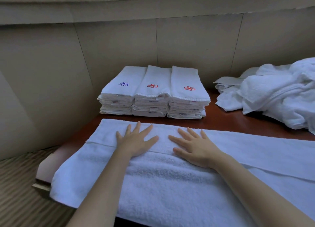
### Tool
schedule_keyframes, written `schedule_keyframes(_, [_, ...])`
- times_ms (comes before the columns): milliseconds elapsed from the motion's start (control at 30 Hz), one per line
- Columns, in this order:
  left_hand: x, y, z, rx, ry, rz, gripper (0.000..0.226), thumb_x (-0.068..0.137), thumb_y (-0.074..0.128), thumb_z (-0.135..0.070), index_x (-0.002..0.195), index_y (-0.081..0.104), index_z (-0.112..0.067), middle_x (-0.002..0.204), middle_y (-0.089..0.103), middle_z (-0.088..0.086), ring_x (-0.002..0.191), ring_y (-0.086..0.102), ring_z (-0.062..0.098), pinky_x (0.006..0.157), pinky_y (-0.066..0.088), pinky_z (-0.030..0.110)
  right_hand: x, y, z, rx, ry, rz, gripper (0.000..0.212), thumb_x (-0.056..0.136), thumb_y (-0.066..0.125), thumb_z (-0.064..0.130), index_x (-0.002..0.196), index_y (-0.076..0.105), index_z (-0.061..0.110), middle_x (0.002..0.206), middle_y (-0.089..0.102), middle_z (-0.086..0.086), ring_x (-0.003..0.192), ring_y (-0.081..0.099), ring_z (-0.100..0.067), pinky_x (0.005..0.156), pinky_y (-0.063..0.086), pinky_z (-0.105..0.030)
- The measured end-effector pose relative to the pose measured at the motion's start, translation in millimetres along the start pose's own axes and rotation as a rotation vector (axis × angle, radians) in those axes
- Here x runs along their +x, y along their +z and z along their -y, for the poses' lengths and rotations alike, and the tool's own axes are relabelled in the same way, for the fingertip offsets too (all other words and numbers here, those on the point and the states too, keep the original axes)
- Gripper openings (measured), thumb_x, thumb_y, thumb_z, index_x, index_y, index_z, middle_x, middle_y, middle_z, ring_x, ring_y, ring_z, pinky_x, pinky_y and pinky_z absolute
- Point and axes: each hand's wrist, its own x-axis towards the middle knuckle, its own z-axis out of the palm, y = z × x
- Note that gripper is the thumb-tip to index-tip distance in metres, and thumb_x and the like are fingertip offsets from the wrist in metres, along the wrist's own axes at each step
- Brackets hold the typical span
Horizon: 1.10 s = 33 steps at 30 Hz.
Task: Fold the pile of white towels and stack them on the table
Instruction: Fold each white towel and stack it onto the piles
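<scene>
1. Underneath, a reddish table (221,122) carries the spread towel (153,184), which lies along its near edge.
2. Beyond the spread towel, to the right, sits a rumpled pile of white towels (276,97).
3. Beyond the spread towel's left half stand three folded stacks (154,92).
4. On the spread towel, the left hand (134,141) and the right hand (194,148) press flat, fingers splayed, gripping nothing.

The towel (170,184) is seen as fluffy white terry cloth; the tabletop (238,122) as smooth, glossy red-brown wood.
</scene>
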Motion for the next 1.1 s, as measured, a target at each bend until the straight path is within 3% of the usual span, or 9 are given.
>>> schedule_keyframes(100, [-12, -1, 2, 0.049, 0.053, 0.003, 0.06, 0.082, 0.012, -0.081, 0.138, -0.001, -0.066, 0.159, -0.012, -0.012, 0.147, -0.008, 0.024, 0.107, -0.002, 0.066, -1, -2, 5, 0.008, 0.04, -0.1, 0.053, 0.093, 0.023, 0.064, 0.143, 0.029, 0.048, 0.156, 0.022, 0.01, 0.145, 0.014, -0.018, 0.116, 0.007, -0.045])
schedule_keyframes(233, [-53, 5, 21, 0.069, 0.24, -0.02, 0.053, 0.092, 0.018, -0.068, 0.141, -0.001, -0.061, 0.159, -0.009, -0.014, 0.147, -0.009, 0.014, 0.115, -0.006, 0.052, -16, -7, 17, -0.234, 0.083, -0.404, 0.032, 0.099, 0.034, 0.035, 0.113, 0.06, 0.023, 0.115, 0.063, 0.004, 0.106, 0.054, -0.021, 0.09, 0.035, -0.03])
schedule_keyframes(367, [-119, 13, 58, 0.023, 0.43, -0.029, 0.057, 0.085, 0.024, -0.076, 0.135, -0.001, -0.065, 0.152, -0.011, -0.025, 0.146, -0.005, 0.003, 0.116, -0.006, 0.03, -41, -8, 53, -0.115, -0.16, -0.291, 0.029, 0.096, 0.041, 0.035, 0.111, 0.063, 0.024, 0.111, 0.06, 0.001, 0.103, 0.05, -0.022, 0.086, 0.039, -0.03])
schedule_keyframes(467, [-168, 23, 76, 0.205, 0.59, -0.243, 0.079, 0.074, 0.047, -0.073, 0.145, 0.023, -0.047, 0.154, 0.026, -0.004, 0.139, 0.034, 0.018, 0.111, 0.028, 0.043, -64, 2, 93, 0.027, -0.339, -0.087, 0.053, 0.089, 0.045, 0.059, 0.136, 0.046, 0.034, 0.138, 0.043, -0.002, 0.127, 0.037, -0.023, 0.106, 0.03, -0.032])
schedule_keyframes(600, [-190, 30, 101, 0.413, 0.624, -0.413, 0.099, 0.04, 0.082, -0.024, 0.131, 0.044, -0.025, 0.12, 0.065, 0.013, 0.105, 0.067, 0.027, 0.078, 0.056, 0.04, -80, 15, 125, -0.116, -0.415, 0.01, 0.076, 0.081, 0.051, 0.067, 0.145, 0.018, 0.041, 0.153, 0.017, -0.003, 0.139, 0.014, -0.024, 0.113, 0.014, -0.045])
schedule_keyframes(667, [-191, 25, 115, 0.302, 0.661, -0.545, 0.067, 0.051, 0.069, -0.011, 0.117, 0.058, -0.014, 0.102, 0.071, 0.013, 0.09, 0.071, 0.026, 0.068, 0.058, 0.032, -84, 15, 133, -0.146, -0.405, -0.062, 0.067, 0.083, 0.054, 0.057, 0.141, 0.028, 0.033, 0.146, 0.027, -0.003, 0.134, 0.025, -0.025, 0.108, 0.024, -0.041])
schedule_keyframes(800, [-190, 2, 134, 0.068, 0.394, -0.671, 0.046, 0.064, 0.035, -0.011, 0.097, 0.066, -0.02, 0.084, 0.073, 0.002, 0.074, 0.072, 0.018, 0.05, 0.054, 0.022, -90, 19, 148, -0.138, -0.392, -0.234, 0.037, 0.095, 0.039, 0.036, 0.128, 0.041, 0.021, 0.124, 0.046, -0.001, 0.113, 0.047, -0.027, 0.086, 0.04, -0.035])
schedule_keyframes(967, [-169, -44, 170, -0.528, 0.016, -0.337, 0.047, 0.078, 0.047, 0.013, 0.083, 0.074, -0.025, 0.09, 0.073, -0.012, 0.092, 0.066, 0.01, 0.079, 0.05, 0.022, -91, 9, 146, -0.032, -0.33, -0.069, 0.069, 0.086, 0.055, 0.039, 0.143, 0.017, 0.038, 0.128, 0.042, 0.002, 0.116, 0.042, -0.022, 0.088, 0.042, -0.035])
schedule_keyframes(1100, [-148, -63, 171, -0.851, -0.011, -0.219, 0.016, 0.093, 0.055, -0.001, 0.093, 0.072, -0.003, 0.091, 0.071, 0.004, 0.091, 0.061, 0.017, 0.086, 0.048, 0.029, -80, -16, 126, 0.199, -0.108, -0.108, 0.056, 0.083, 0.043, 0.013, 0.134, 0.034, 0.034, 0.132, 0.052, 0.003, 0.116, 0.05, -0.023, 0.082, 0.044, -0.033])
